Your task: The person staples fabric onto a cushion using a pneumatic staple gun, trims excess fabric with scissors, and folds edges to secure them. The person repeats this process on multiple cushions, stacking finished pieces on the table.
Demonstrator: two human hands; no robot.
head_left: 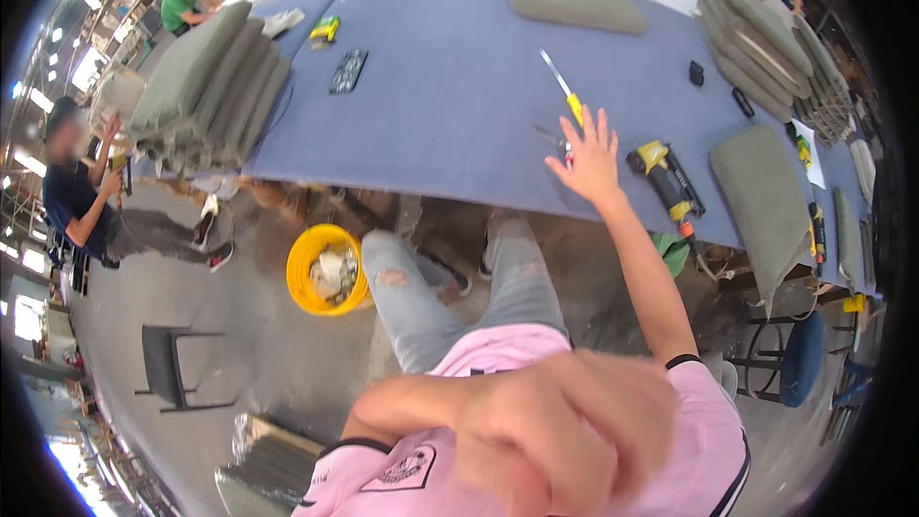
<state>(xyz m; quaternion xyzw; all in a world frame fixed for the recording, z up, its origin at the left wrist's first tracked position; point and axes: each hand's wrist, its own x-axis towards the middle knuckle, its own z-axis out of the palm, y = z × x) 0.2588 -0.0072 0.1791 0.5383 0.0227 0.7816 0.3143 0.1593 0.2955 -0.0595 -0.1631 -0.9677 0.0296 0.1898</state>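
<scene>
My right hand [592,165] reaches over the blue-covered table [431,67], fingers spread apart. Beneath and beside its thumb lies a small dark metal tool [550,138] with a bit of red, partly covered by the hand. Just beyond the fingertips is a long thin-bladed tool with a yellow handle [574,107], perhaps a screwdriver. A yellow and black nail or staple gun [665,177] with a hose rests to the right of this hand. My left hand [565,426] is raised close in front of my chest, large and blurred; its fingers look curled, but what they hold is not visible.
Stacks of grey-green cushions stand at the table's left [206,86] and right [756,43]. A phone [347,72] and a yellow tape measure [325,32] lie at left. On the floor are a yellow bucket [304,273] and a black chair [168,367]. Other people work nearby.
</scene>
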